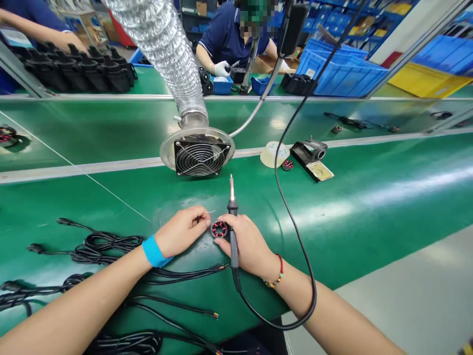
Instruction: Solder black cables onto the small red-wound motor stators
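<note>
My right hand [248, 241] is closed round a soldering iron [233, 241], whose tip points away from me toward the fan. Between its thumb and finger sits a small round motor stator [219, 229] with red windings. My left hand [186, 228], a blue band at its wrist, is closed in a pinch just left of the stator. A thin solder wire [211, 211] sticks out from its fingers. Whether the left fingertips touch the stator is hard to make out. Black cables [99, 246] with stripped ends lie left of and below my hands.
A fume extractor fan [201, 157] on a silver duct [158, 47] hangs ahead. A soldering iron stand [310, 153] and another stator [287, 165] are at right. The iron's cord [291, 212] hangs at right. Across the belt, a person in white gloves [221, 68] works near blue crates [336, 69].
</note>
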`<action>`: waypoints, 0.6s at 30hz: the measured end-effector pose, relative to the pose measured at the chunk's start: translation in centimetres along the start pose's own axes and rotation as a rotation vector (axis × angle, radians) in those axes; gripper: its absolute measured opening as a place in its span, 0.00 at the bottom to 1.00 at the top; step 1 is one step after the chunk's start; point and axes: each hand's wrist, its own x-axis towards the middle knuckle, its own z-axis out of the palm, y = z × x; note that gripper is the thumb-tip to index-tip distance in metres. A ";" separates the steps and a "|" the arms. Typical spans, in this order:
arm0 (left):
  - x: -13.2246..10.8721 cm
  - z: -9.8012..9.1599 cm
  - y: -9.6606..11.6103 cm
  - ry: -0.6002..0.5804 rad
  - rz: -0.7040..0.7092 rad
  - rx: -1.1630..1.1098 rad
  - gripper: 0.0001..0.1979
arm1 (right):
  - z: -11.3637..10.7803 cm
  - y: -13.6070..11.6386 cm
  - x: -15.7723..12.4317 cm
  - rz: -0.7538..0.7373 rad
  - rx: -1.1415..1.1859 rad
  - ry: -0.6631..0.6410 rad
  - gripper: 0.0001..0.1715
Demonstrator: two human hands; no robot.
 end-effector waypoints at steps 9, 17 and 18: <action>0.3 -0.2 -0.1 -0.152 -0.059 -0.188 0.18 | -0.1 0.1 -0.1 -0.006 0.081 -0.047 0.24; 0.2 -0.1 0.1 -0.083 -0.166 -0.444 0.14 | -0.2 0.4 0.0 0.136 0.178 -0.052 0.29; 0.1 0.0 0.0 -0.094 -0.133 -0.429 0.13 | -0.2 0.5 0.0 0.155 0.179 -0.055 0.29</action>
